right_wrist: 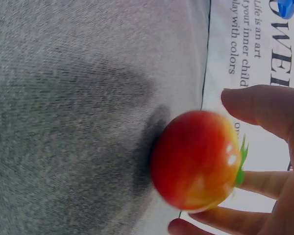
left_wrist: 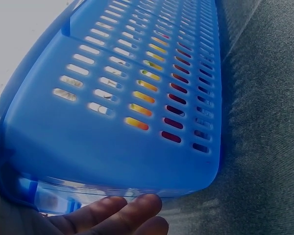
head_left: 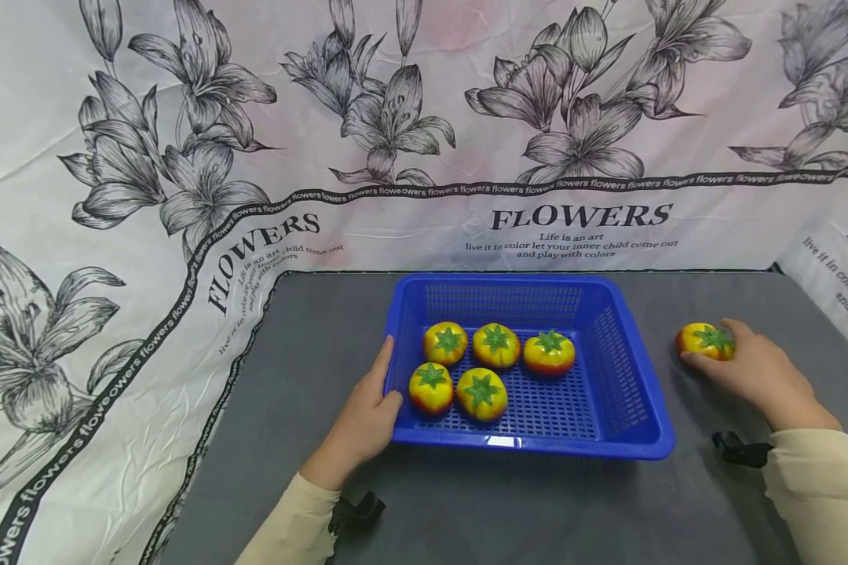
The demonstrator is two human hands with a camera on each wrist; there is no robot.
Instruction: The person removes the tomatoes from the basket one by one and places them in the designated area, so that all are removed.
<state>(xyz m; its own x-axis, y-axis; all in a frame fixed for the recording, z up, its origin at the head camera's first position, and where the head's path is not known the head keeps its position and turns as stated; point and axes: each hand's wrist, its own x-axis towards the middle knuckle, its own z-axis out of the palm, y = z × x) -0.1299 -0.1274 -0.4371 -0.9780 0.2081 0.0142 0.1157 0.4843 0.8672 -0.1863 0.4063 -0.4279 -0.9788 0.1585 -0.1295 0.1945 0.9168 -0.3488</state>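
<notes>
Bright head view, small white glare on the blue basket [head_left: 537, 446].

a: what's behind?
b: a wrinkled white fabric backdrop [head_left: 396, 235] with black line-drawn flowers [head_left: 583, 137], a narrow black lettered band [head_left: 466, 189] and large black lettering [head_left: 581, 216].
a: and below?
b: a flat dark-grey tabletop [head_left: 297, 353].

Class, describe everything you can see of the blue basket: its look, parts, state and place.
The blue basket is rectangular, open-topped and apparently plastic, with a smooth rim and rows of openings through its walls and floor. It sits upright on the dark grey table, one long side facing the wearer. Five red-and-yellow tomatoes with green tops lie inside, mostly toward its left, leaving bare floor showing at the right. The left hand grips its left end.
</notes>
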